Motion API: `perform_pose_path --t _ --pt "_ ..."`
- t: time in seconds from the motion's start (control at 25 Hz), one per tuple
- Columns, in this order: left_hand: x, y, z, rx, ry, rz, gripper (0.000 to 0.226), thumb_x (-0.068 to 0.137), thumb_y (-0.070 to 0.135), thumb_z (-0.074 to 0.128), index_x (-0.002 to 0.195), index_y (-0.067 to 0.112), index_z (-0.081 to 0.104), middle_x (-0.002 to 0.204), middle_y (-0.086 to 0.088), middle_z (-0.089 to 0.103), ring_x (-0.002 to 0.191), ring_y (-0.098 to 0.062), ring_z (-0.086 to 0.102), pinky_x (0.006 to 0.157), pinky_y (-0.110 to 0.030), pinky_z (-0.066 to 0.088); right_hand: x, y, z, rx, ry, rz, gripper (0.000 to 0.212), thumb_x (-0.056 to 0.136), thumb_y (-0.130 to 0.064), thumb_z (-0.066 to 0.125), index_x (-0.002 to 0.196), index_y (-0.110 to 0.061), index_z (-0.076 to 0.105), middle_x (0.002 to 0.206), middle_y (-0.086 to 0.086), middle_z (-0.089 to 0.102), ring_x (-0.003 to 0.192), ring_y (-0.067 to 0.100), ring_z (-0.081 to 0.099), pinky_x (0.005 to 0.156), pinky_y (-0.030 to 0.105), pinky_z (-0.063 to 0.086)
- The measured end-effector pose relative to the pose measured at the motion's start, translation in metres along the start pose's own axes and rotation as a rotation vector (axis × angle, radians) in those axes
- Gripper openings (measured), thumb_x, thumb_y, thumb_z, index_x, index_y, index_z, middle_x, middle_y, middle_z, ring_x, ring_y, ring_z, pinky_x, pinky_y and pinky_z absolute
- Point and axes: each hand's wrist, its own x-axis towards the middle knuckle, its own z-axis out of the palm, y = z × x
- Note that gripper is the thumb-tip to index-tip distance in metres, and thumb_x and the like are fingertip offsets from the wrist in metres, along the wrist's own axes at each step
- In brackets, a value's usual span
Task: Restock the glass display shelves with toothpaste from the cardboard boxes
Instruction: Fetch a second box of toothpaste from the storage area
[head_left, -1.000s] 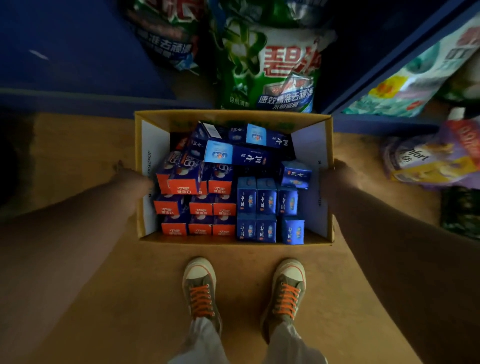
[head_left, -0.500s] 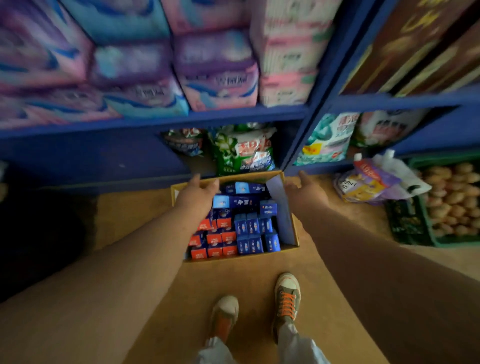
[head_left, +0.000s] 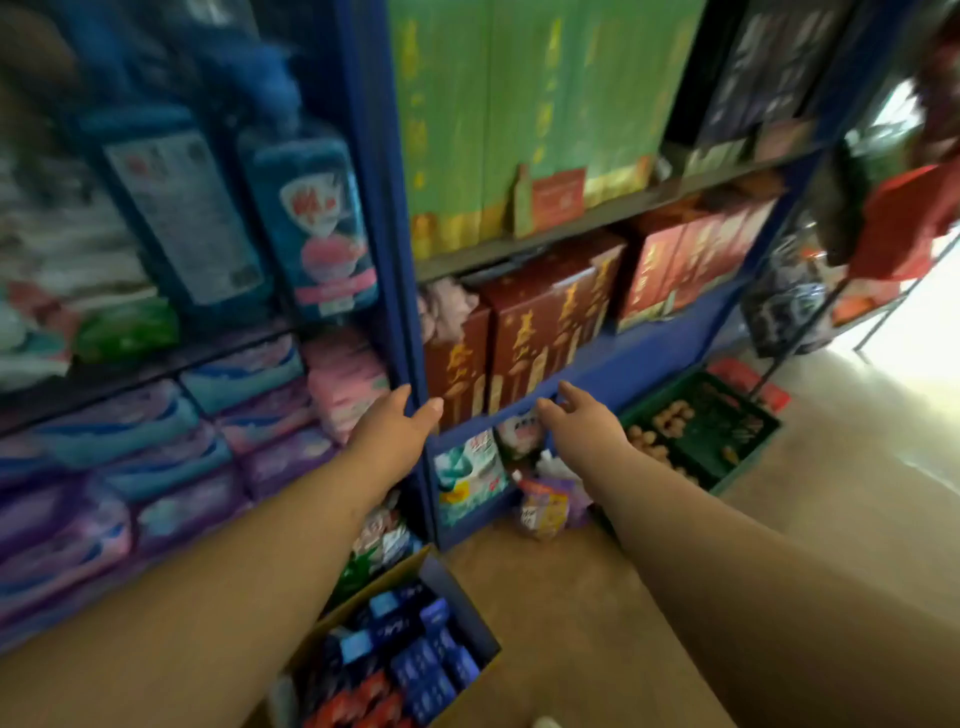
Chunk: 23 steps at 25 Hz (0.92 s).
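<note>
Two bare arms reach forward, neither holding anything. Soft purple and blue packs (head_left: 156, 467) fill the shelves at far left. The left grip (head_left: 397, 431) is released, fingers straight, right at the blue upright post (head_left: 400, 260); whether it touches the post is unclear. Below it, on the floor, stands the open cardboard box (head_left: 387, 574) with the toothpaste cartons (head_left: 415, 660) packed inside, blue ones behind red. The right grip (head_left: 582, 421) is also released, fingers loosely spread near the blue shelf edge (head_left: 649, 343). Farther right, a green crate (head_left: 748, 457) holds round brown items.
</note>
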Motion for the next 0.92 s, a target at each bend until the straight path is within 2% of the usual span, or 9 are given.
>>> perform_pose_path --t 0.12,0.24,0.36,0.4,0.48,0.56,0.68,0.84,0.92 --pt "-0.008 0.098 0.003 -0.07 -0.103 0.151 0.063 0.092 0.053 0.047 0.145 0.02 0.037 0.148 -0.009 0.041 0.131 -0.028 0.043 0.108 -0.04 0.038 -0.03 -0.02 -0.097 0.066 0.179 -0.063 0.056 0.099 -0.037 0.049 0.15 -0.021 0.03 0.138 0.009 0.052 0.109 0.029 0.058 0.083 0.034 0.045" --pt "-0.032 0.201 0.033 -0.093 -0.208 0.337 0.06 0.095 0.05 0.045 0.144 0.016 0.039 0.148 -0.01 0.041 0.133 -0.027 0.04 0.109 -0.033 0.034 -0.063 -0.016 -0.188 0.101 0.366 -0.082 0.061 0.094 -0.043 0.052 0.148 -0.021 0.035 0.139 0.009 0.053 0.122 0.03 0.053 0.099 0.037 0.044" --pt "-0.069 0.296 0.078 -0.071 -0.312 0.516 0.052 0.097 0.045 0.044 0.138 0.013 0.047 0.134 -0.009 0.053 0.127 -0.027 0.047 0.098 -0.028 0.037 -0.099 0.001 -0.276 0.15 0.589 -0.083 0.054 0.094 -0.039 0.054 0.143 -0.018 0.043 0.136 0.009 0.055 0.118 0.028 0.055 0.086 0.031 0.05" --pt "-0.081 0.324 0.095 -0.041 -0.359 0.564 0.05 0.097 0.044 0.043 0.136 0.013 0.049 0.127 -0.008 0.055 0.124 -0.028 0.049 0.093 -0.027 0.037 -0.109 0.011 -0.306 0.177 0.658 -0.084 0.05 0.095 -0.036 0.053 0.141 -0.017 0.046 0.134 0.011 0.056 0.117 0.029 0.055 0.087 0.032 0.048" --pt "-0.1 0.373 0.13 -0.039 -0.443 0.643 0.06 0.092 0.056 0.045 0.135 0.014 0.049 0.133 -0.009 0.054 0.122 -0.027 0.05 0.091 -0.027 0.037 -0.122 0.037 -0.361 0.235 0.767 -0.073 0.048 0.096 -0.036 0.052 0.14 -0.018 0.047 0.135 0.012 0.054 0.117 0.029 0.053 0.093 0.035 0.044" --pt "-0.107 0.419 0.17 -0.068 -0.497 0.704 0.083 0.08 0.075 0.044 0.139 0.016 0.046 0.14 -0.008 0.05 0.126 -0.026 0.048 0.103 -0.032 0.037 -0.123 0.064 -0.41 0.262 0.836 -0.043 0.055 0.095 -0.04 0.051 0.144 -0.019 0.042 0.142 0.01 0.049 0.122 0.027 0.05 0.094 0.033 0.041" --pt "-0.115 0.49 0.233 -0.048 -0.511 0.762 0.066 0.093 0.057 0.043 0.145 0.017 0.038 0.148 -0.007 0.041 0.134 -0.027 0.039 0.109 -0.035 0.032 -0.109 0.104 -0.483 0.269 0.919 -0.016 0.057 0.095 -0.039 0.052 0.146 -0.017 0.04 0.145 0.009 0.047 0.127 0.026 0.048 0.099 0.032 0.039" --pt "-0.125 0.593 0.315 -0.096 -0.554 0.802 0.057 0.096 0.047 0.045 0.143 0.016 0.04 0.135 -0.004 0.049 0.122 -0.025 0.047 0.098 -0.03 0.035 -0.074 0.143 -0.595 0.249 0.968 0.002 0.055 0.095 -0.038 0.05 0.145 -0.016 0.04 0.145 0.009 0.047 0.128 0.026 0.046 0.102 0.033 0.038" --pt "-0.122 0.634 0.352 -0.078 -0.56 0.819 0.058 0.096 0.045 0.045 0.145 0.014 0.037 0.143 -0.01 0.045 0.129 -0.028 0.043 0.101 -0.031 0.033 -0.059 0.153 -0.643 0.242 0.977 -0.002 0.055 0.096 -0.037 0.05 0.145 -0.016 0.041 0.145 0.009 0.047 0.129 0.026 0.046 0.1 0.032 0.037"
